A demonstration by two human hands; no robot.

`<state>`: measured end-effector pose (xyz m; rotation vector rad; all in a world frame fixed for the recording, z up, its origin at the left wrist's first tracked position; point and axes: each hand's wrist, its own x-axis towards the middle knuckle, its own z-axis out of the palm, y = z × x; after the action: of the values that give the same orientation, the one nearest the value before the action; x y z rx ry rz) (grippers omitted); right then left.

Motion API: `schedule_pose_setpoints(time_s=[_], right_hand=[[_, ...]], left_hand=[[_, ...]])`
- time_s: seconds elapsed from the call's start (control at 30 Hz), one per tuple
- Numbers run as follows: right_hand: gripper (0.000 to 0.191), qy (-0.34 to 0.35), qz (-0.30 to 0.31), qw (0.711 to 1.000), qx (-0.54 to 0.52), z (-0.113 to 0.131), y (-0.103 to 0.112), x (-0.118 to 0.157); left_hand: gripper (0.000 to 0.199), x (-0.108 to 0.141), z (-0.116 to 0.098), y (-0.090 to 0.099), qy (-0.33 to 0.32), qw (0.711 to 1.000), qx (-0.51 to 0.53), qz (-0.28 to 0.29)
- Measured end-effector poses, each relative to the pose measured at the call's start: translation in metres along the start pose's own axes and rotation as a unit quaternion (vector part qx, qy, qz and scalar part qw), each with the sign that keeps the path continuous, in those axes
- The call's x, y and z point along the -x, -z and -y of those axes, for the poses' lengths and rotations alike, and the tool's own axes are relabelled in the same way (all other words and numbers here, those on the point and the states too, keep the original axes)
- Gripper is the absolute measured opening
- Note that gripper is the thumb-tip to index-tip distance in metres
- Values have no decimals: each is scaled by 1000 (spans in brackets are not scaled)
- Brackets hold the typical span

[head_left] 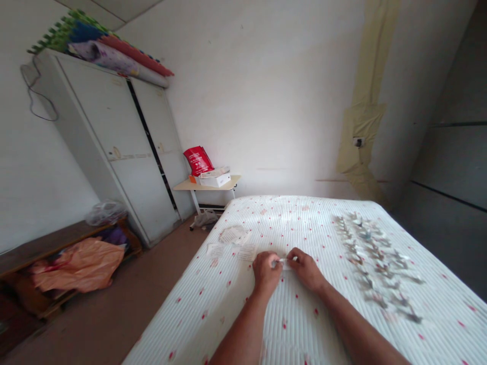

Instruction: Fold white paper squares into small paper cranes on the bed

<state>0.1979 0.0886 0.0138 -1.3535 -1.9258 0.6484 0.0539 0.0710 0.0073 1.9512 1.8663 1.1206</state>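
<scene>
Over the middle of the mattress (pixel 266 213), both hands are close together on a small piece of white paper (pixel 285 264). My left hand (pixel 267 268) pinches its left end between thumb and fingers. My right hand (pixel 306 268) is closed on the right end, fingertips pressed down. The fingers hide part of the paper, and its folds are too small to make out. Just left of my left hand lie printed paper slips (pixel 246 252), with a loose pile of similar sheets (pixel 233 234) behind them.
Rows of small folded, shiny-looking pieces (pixel 375 253) cover the mattress's right side; they are blurred. A small table (pixel 182 186) beyond the far left corner bears a red bag (pixel 198 160) and a white box (pixel 215 179). A grey cabinet (pixel 102 126) stands left, near a low bench (pixel 64 238).
</scene>
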Motion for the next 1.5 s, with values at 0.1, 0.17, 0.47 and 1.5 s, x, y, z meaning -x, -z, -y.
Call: schedule_pose_setpoints(time_s=[0.1,0.17,0.47,1.5], right_hand=[[9,13,-4,998,-56,-1,-2,0],[10,15,-3,996,-84,-1,-3,0],[16,32,-8,994,-105,-2,-5,2],[19,-11,41,985,-164,2,0,2]], left_hand=[[9,-1,0,1,-10,1000,21,-14],[8,-1,1,1,-22,999,31,-12],[12,0,1,1,-18,996,82,13],[18,-5,8,-4,69,954,291,16]])
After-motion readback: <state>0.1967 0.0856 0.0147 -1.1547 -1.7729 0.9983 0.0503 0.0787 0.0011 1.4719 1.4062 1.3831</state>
